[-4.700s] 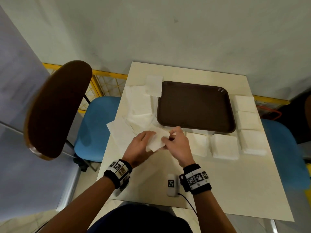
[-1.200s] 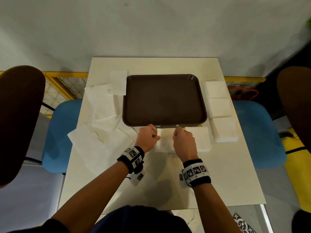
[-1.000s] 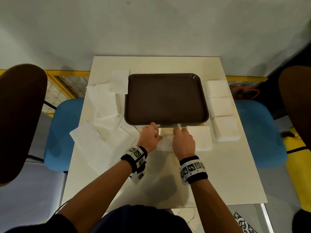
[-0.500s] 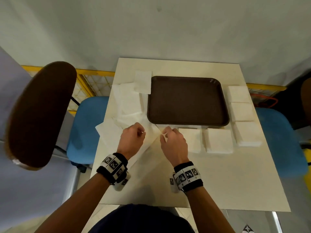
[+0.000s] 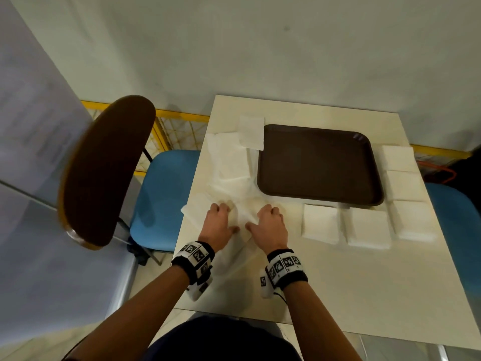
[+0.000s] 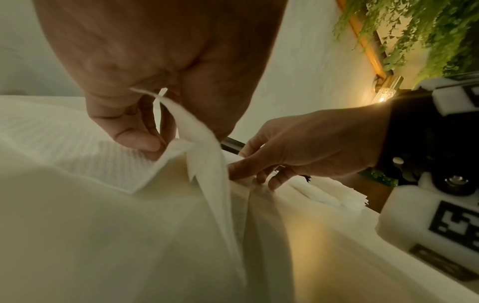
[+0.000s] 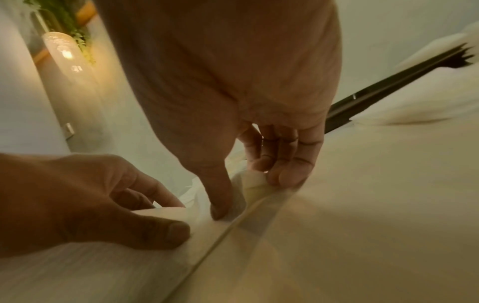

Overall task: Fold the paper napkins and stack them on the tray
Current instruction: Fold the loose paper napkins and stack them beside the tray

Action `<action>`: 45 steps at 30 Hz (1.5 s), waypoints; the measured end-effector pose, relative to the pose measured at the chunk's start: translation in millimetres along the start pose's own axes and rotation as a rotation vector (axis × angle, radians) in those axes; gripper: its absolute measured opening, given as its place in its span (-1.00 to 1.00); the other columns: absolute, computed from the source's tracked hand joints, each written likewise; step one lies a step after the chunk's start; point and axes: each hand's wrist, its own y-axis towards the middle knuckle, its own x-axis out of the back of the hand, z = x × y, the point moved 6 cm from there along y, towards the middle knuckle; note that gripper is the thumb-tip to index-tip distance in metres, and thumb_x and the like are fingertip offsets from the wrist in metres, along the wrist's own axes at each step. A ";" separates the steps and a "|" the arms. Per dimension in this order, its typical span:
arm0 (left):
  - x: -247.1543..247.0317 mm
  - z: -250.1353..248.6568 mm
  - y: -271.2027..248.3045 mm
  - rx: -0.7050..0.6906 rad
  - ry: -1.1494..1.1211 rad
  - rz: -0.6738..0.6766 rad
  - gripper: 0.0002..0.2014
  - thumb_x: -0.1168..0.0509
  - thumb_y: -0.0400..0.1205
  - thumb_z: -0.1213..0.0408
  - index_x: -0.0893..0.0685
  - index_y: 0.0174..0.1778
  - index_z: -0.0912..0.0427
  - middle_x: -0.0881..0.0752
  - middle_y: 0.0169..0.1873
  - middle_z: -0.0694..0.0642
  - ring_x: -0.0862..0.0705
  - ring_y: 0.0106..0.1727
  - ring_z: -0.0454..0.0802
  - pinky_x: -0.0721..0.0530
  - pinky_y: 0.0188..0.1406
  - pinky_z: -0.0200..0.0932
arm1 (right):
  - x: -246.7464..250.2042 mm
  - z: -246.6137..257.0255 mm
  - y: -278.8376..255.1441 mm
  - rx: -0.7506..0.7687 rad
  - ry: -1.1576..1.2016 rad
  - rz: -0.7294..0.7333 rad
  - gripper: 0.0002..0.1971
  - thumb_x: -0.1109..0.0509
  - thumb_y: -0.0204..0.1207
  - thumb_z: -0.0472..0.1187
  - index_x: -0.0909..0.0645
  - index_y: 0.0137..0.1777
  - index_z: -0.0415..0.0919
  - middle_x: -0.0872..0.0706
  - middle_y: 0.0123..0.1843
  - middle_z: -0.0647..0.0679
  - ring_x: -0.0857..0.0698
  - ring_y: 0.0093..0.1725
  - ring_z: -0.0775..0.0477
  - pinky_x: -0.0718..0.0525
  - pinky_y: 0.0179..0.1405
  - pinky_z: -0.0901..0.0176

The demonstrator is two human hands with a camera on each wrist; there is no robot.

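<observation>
Pinching a raised fold of an unfolded paper napkin point(image 5: 240, 217) between thumb and fingers, the left hand point(image 5: 218, 225) works at the near-left part of the cream tabletop point(image 5: 338, 282), while the right hand point(image 5: 269, 226) just beside it grips the same napkin with its thumb and curled fingertips point(image 7: 285, 174) pressing the sheet. In the left wrist view the napkin's corner stands up between the left thumb and fingers, and the right hand point(image 6: 311, 147) nips the ridge of paper from the other side. This napkin lies on a loose spread of unfolded napkins point(image 5: 229, 165) that runs along the left side of the brown tray point(image 5: 320, 165), whose surface is bare. One small folded square point(image 5: 251, 132) sits at the tray's far-left corner. Folded napkin stacks point(image 5: 367, 227) lie on the tabletop in a row along the tray's near edge and up its right side, none on the tray. A chair with a brown backrest point(image 5: 104, 168) and blue seat point(image 5: 161, 194) stands left of the tabletop.
</observation>
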 end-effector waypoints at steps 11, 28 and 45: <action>16.9 -13.1 4.1 -0.065 -0.245 -0.029 -0.93 -0.56 0.67 0.27 -0.82 -0.09 0.15 -0.84 -0.20 -0.06 -0.77 -0.15 -0.19 -0.76 0.02 -0.17 | 24.3 -12.1 -11.2 0.043 0.402 -0.111 -0.67 -0.58 0.57 -0.38 -0.64 0.21 -0.01 -0.51 0.22 0.01 -0.65 0.12 -0.04 -0.69 0.14 0.27; 61.1 -56.5 -11.3 -0.252 -0.689 0.142 -0.72 -0.56 0.69 0.14 -0.83 0.25 0.17 -0.91 0.11 -0.01 -0.87 0.15 0.00 -0.77 0.38 0.22 | 130.9 2.5 -41.9 0.237 1.079 -0.160 -0.66 -0.70 0.58 -0.30 -0.63 0.22 -0.19 -0.76 0.13 -0.06 -0.83 0.14 -0.05 -0.79 0.22 0.16; 84.1 -78.5 -24.9 -0.243 -0.854 0.116 -0.62 -0.47 0.76 0.17 -0.69 0.50 0.10 -0.85 0.30 -0.03 -0.83 0.30 0.00 -0.82 0.35 0.16 | 126.1 5.6 -41.2 0.218 1.000 -0.055 -0.88 -0.54 0.75 -0.23 -0.87 0.18 -0.04 -0.91 0.12 -0.04 -0.84 0.23 -0.18 -0.82 0.31 -0.41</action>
